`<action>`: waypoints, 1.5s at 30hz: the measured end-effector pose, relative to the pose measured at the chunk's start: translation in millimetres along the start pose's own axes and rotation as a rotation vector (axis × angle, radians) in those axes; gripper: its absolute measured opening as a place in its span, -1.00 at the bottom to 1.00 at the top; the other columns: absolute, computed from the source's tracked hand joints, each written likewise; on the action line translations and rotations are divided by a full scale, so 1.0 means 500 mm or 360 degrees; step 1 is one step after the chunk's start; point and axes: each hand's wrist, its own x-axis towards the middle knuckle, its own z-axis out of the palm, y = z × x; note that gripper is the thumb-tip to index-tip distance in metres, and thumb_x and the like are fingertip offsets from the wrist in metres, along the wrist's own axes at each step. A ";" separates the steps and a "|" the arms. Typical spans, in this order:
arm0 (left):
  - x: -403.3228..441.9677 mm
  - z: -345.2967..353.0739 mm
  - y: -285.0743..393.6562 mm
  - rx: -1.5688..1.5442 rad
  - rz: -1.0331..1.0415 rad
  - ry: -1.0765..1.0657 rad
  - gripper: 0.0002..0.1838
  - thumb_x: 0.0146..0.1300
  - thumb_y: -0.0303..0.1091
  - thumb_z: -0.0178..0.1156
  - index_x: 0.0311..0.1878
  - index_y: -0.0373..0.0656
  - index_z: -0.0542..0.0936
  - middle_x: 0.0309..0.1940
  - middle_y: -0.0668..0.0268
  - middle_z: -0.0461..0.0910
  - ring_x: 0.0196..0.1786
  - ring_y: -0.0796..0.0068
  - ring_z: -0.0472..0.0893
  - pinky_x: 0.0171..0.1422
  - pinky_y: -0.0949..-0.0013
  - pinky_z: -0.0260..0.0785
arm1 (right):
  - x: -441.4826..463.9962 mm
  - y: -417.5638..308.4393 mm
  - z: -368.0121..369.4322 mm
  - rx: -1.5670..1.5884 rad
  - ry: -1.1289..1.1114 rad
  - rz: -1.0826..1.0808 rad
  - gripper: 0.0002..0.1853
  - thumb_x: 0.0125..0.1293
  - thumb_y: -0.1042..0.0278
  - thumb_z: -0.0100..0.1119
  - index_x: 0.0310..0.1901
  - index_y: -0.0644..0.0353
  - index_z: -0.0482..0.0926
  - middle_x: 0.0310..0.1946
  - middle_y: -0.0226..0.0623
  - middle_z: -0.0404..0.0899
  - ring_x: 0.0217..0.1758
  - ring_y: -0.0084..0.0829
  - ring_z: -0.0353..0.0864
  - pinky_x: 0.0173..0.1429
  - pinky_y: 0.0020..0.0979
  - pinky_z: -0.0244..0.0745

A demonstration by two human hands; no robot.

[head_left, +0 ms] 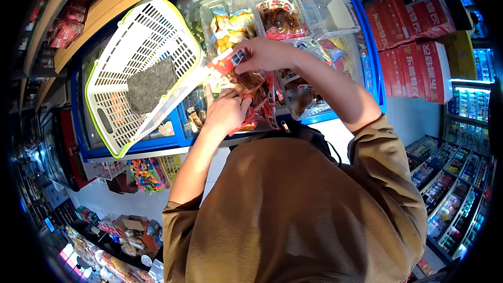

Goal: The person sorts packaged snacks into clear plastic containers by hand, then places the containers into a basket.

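Note:
My right hand (266,55) is closed on the top edge of a red food packet (224,63) with a dark label. Below it, my left hand (228,112) lies on packets in the freezer bin, its index finger stretched out and the others partly bent. Several clear-and-red packets of brown food (257,97) lie under and beside the left fingers; what its fingertips touch is partly hidden. Just left of both hands, a white plastic basket (149,21) with a lime-green rim rests tilted on the freezer, a dark grey mat-like piece (152,86) inside it.
Clear bins hold yellow packets (233,23) and a red-edged packet of brown food (282,18). The freezer has a blue frame (374,68). Stacked red cartons (414,71) stand at the right, near lit drink shelves (471,112). A bag of colourful pieces (148,174) hangs at lower left.

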 end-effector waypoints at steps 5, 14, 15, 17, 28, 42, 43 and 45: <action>-0.005 -0.007 0.004 0.0164 -0.0079 -0.0255 -0.44 0.40 0.08 -0.01 0.26 -0.13 0.51 0.22 0.15 0.53 0.40 0.20 0.36 0.54 -0.36 -0.44 | 0.014 0.024 0.001 0.0236 0.0225 -0.0105 -0.57 0.30 0.23 0.35 0.18 0.12 0.58 -0.23 -0.46 0.70 -0.22 -0.62 0.59 -0.11 -0.50 0.50; -0.005 0.006 0.005 0.0162 -0.0143 -0.0362 -0.42 0.44 0.10 -0.10 0.39 0.00 0.38 0.26 0.17 0.51 0.38 0.15 0.37 0.52 -0.38 -0.48 | 0.039 0.084 0.014 0.0480 0.0161 0.0249 -0.66 0.34 0.26 0.30 0.10 0.16 0.62 -0.21 -0.47 0.70 -0.17 -0.65 0.56 -0.04 -0.47 0.50; -0.006 0.004 0.006 0.0196 -0.0159 -0.0430 -0.44 0.45 0.10 -0.12 0.36 -0.01 0.42 0.21 0.17 0.55 0.35 0.15 0.42 0.53 -0.36 -0.48 | 0.040 0.077 0.017 0.0396 0.0247 0.0192 -0.66 0.35 0.25 0.29 0.10 0.17 0.61 -0.22 -0.42 0.70 -0.19 -0.63 0.57 -0.05 -0.46 0.50; -0.011 -0.012 0.004 0.0165 -0.0126 -0.0463 -0.44 0.47 0.12 -0.16 0.23 -0.06 0.55 0.09 0.15 0.63 0.24 0.15 0.51 0.54 -0.32 -0.50 | 0.034 0.060 0.031 0.0232 0.0423 0.0072 -0.65 0.35 0.24 0.27 0.12 0.18 0.59 -0.24 -0.31 0.71 -0.23 -0.58 0.58 -0.06 -0.43 0.50; -0.018 -0.004 0.002 -0.0048 -0.0378 -0.0168 -0.33 0.51 0.02 -0.28 -0.43 -0.22 0.71 -0.47 -0.01 0.66 -0.22 0.08 0.70 0.59 0.07 -0.09 | 0.008 0.055 0.094 -0.0628 0.0880 -0.0436 -0.81 0.41 0.26 0.16 -0.16 0.22 0.54 -0.41 0.01 0.57 -0.34 0.07 0.60 -0.30 -0.14 0.47; -0.001 0.009 0.012 0.0175 -0.0303 -0.0044 -0.62 0.34 -0.05 0.05 -0.07 -0.09 0.71 -0.12 0.08 0.70 0.00 0.16 0.67 0.56 -0.11 -0.07 | -0.030 0.020 0.081 -0.0449 0.0057 -0.0335 -0.67 0.19 0.22 0.34 -0.08 0.19 0.57 -0.27 0.00 0.64 -0.14 0.08 0.63 -0.06 -0.06 0.50; -0.012 -0.026 0.028 0.0090 -0.0377 -0.0405 -0.64 0.35 -0.06 0.05 -0.09 -0.09 0.71 -0.15 0.06 0.70 -0.01 0.14 0.67 0.56 -0.13 -0.07 | -0.032 0.021 0.089 -0.0463 0.0061 -0.0424 -0.69 0.18 0.23 0.34 -0.10 0.21 0.57 -0.27 0.01 0.64 -0.14 0.08 0.62 -0.05 -0.06 0.51; -0.043 0.009 0.014 0.0067 -0.0263 -0.0135 -0.67 0.38 -0.09 0.05 -0.15 -0.10 0.69 -0.21 0.06 0.69 -0.05 0.13 0.67 0.52 -0.16 -0.03 | -0.032 0.047 0.117 -0.0738 -0.0051 -0.0423 -0.73 0.14 0.27 0.35 -0.16 0.18 0.62 -0.27 -0.05 0.64 -0.16 0.03 0.64 -0.05 -0.05 0.52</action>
